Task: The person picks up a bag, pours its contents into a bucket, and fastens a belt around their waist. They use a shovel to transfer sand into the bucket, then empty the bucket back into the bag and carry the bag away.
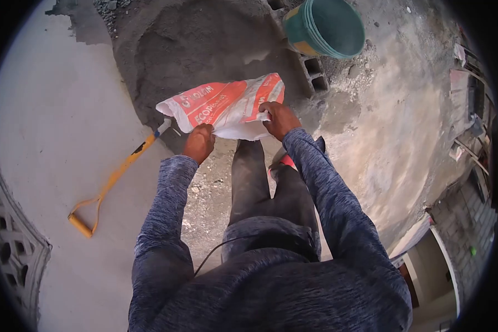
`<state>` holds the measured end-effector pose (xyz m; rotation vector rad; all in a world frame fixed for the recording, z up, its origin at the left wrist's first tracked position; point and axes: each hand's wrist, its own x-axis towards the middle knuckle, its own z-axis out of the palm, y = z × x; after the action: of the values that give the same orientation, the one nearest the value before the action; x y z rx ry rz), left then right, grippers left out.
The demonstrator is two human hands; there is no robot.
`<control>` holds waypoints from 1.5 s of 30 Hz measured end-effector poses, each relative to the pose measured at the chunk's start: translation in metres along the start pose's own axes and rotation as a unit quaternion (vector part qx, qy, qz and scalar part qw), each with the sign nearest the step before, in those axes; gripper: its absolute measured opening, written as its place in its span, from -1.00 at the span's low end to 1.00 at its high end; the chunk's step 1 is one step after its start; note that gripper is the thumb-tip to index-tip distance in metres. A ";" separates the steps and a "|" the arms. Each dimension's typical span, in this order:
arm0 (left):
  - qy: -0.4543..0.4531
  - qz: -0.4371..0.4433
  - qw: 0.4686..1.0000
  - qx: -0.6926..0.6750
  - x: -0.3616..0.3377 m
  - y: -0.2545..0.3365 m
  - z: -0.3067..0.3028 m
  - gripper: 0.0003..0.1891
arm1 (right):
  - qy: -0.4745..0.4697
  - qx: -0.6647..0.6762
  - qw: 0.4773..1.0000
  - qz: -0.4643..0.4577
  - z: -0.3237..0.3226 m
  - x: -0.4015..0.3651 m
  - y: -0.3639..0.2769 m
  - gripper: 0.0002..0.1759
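Stretched between my hands is a white cement bag (235, 105) with orange-red panels and printed lettering. My left hand (200, 142) is closed on its near left edge. The near right edge is pinched in my right hand (280, 119), with the thumb and fingers wrapped over the material. The bag looks slack and creased, and its near edge sags between the hands. What is inside it, if anything, cannot be seen. Beyond the bag lies a heap of dark grey powdery material (205, 47).
A yellow-handled shovel (119, 171) leans at the left, its blade hidden. Hollow concrete blocks (314, 67) edge the heap on the right, near a green bucket (337, 27). A pale wall (50, 110) runs along the left. Wood scraps (470, 149) lie far right.
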<state>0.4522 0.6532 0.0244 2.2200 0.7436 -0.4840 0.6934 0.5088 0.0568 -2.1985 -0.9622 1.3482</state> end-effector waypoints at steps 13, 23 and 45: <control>0.030 -0.216 0.898 -0.382 0.153 0.016 0.167 -0.78 | 0.199 -0.123 0.971 -0.039 -0.016 0.097 0.155 -0.60; 0.073 -0.130 0.955 -0.255 0.215 0.036 0.191 -0.77 | 0.345 -0.320 0.882 -0.010 -0.148 0.141 0.207 -0.44; -0.100 -0.117 0.901 -0.406 0.222 0.034 0.153 -0.57 | 0.444 0.616 0.572 0.311 0.042 -0.162 0.207 -0.31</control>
<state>0.6255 0.6009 -0.1780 1.2902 0.8980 -0.4067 0.6803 0.2484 0.0071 -1.5062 0.9971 0.4603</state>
